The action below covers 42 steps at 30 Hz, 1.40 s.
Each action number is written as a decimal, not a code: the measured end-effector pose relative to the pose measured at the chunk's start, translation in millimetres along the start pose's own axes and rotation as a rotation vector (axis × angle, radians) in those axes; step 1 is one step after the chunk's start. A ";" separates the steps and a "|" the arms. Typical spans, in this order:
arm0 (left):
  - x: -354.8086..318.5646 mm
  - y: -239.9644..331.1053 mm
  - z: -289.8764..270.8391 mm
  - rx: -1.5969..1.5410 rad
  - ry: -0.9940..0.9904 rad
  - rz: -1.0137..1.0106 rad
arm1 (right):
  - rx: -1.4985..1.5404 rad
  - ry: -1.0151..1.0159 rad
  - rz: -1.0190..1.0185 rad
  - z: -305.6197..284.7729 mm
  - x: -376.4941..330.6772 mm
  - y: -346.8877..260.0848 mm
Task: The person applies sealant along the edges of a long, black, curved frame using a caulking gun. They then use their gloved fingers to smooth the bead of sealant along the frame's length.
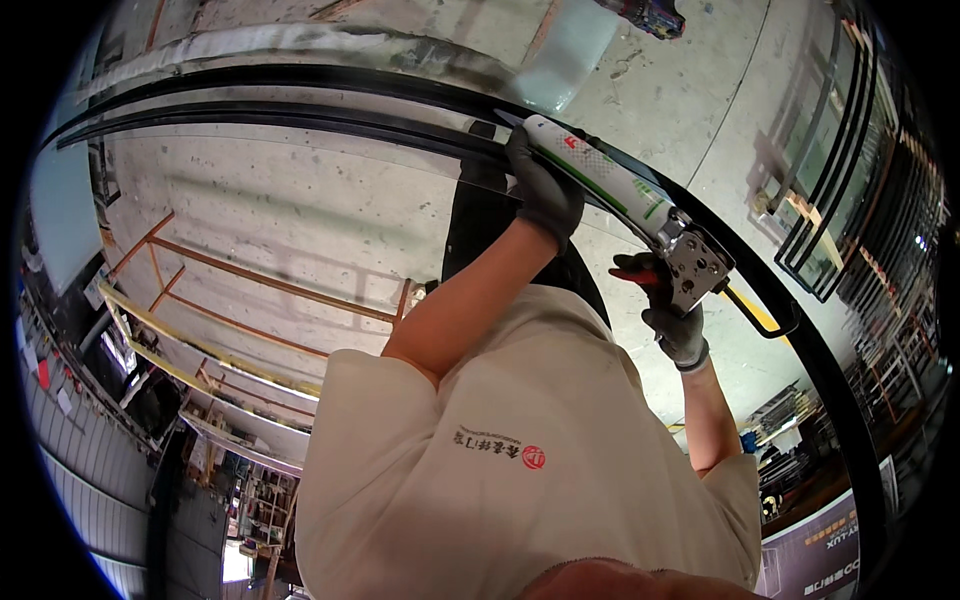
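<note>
A caulking gun (697, 266) lies slantwise in front of me, loaded with a white and green sealant cartridge (600, 178). Around the cartridge's front part, my left hand (545, 195) in a dark glove is closed. My right hand (676, 322), gloved in dark and grey, grips the gun's handle by its red trigger. The dark nozzle (508, 117) points to the upper left and lies over or against a long black frame bar (400, 83); whether it touches cannot be told. No bead of sealant can be made out.
A second black bar (330, 118) runs beside the first. Reddish-brown metal rails (270, 275) stand at the left. Black-edged frames (835, 190) lean at the right. A power tool (655, 15) and a pale sheet (570, 55) lie on the concrete floor beyond.
</note>
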<state>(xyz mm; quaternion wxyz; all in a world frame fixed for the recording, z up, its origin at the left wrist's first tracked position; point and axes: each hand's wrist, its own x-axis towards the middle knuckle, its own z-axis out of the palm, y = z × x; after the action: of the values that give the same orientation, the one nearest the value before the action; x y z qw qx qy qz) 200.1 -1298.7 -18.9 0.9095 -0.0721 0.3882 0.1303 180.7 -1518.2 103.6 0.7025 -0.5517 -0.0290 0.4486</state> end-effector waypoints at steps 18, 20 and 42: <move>-3.5 14.0 25.9 -0.016 0.040 -0.108 | -0.329 0.065 0.095 19.3 0.4 -28.0; 2.2 17.6 22.6 -0.040 0.036 -0.124 | -0.402 0.104 0.098 16.3 -8.7 -20.9; 18.0 22.8 8.7 -0.012 0.037 -0.104 | -0.732 0.034 0.103 41.9 -16.9 -45.0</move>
<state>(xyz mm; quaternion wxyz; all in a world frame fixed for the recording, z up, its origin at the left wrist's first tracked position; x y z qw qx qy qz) 211.4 -1271.6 -26.6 0.9073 -0.1002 0.3996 0.0840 175.1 -1497.5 163.7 0.4357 -0.7746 -0.1479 0.4339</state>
